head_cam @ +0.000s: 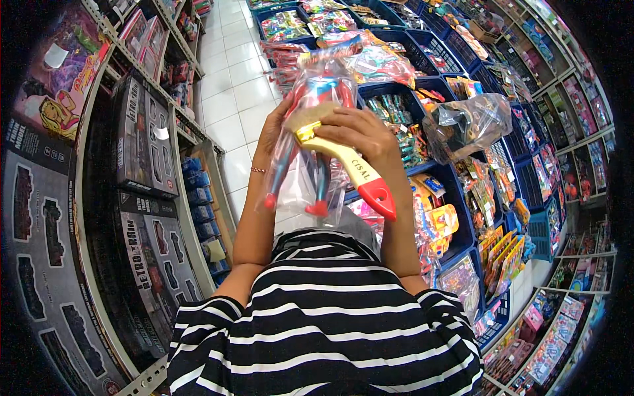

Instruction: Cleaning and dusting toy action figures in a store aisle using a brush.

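Before me hangs a bagged toy figure (319, 190) in clear plastic, with a red and blue body and red feet. My left hand (273, 123) grips the bag along its left side. In my right hand (359, 131) is a flat paintbrush (364, 175) with a cream handle, a red tip and a gold ferrule. Its pale bristles (309, 115) lie across the front of the bag, over the figure's middle. The fingers of my right hand wrap over the ferrule end. A printed header at the bag's top is blurred.
Blue plastic crates (448, 183) of packaged toys fill the right side. On top of them lies a clear-bagged dark toy (468, 126). Metal shelving with boxed train sets (143, 138) stands close on my left. White floor tiles (220, 99) run between.
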`<state>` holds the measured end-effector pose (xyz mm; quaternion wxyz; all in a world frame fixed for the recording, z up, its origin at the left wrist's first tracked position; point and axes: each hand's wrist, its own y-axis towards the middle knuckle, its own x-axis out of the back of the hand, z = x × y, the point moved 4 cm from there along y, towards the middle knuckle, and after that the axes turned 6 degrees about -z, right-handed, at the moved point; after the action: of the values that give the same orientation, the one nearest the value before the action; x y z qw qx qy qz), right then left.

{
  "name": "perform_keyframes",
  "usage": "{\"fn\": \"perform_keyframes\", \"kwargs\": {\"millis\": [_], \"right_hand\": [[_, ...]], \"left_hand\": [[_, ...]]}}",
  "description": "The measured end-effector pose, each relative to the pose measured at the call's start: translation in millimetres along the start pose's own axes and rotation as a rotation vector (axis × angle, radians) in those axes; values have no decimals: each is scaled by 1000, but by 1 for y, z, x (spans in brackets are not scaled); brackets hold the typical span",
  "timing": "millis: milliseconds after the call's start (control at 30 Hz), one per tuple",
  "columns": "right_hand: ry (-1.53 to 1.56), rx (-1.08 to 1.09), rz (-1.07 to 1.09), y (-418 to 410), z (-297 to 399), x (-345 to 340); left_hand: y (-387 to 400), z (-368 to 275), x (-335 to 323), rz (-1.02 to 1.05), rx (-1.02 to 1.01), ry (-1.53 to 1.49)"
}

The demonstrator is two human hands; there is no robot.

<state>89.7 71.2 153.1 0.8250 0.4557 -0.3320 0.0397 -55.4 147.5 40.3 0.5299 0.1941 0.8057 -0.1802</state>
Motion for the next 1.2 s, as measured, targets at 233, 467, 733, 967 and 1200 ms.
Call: {"fn": "perform_keyframes", "kwargs": {"millis": [233, 467, 733, 967, 1200], "right_hand": [[-88, -39, -121, 3, -5, -1], [-78, -49, -138, 4, -1, 0], [44, 13, 4, 4, 11, 5], [58, 6, 42, 2, 14, 4], [29, 28, 37, 3, 14, 3]], "left_hand": [[1, -5, 5, 85, -24, -46], [-5, -4, 10, 4, -129, -30], [-16, -13, 8, -91, -103, 149], [-14, -10, 2, -229, -85, 144], [-12, -19, 12, -229, -73, 232]]}}
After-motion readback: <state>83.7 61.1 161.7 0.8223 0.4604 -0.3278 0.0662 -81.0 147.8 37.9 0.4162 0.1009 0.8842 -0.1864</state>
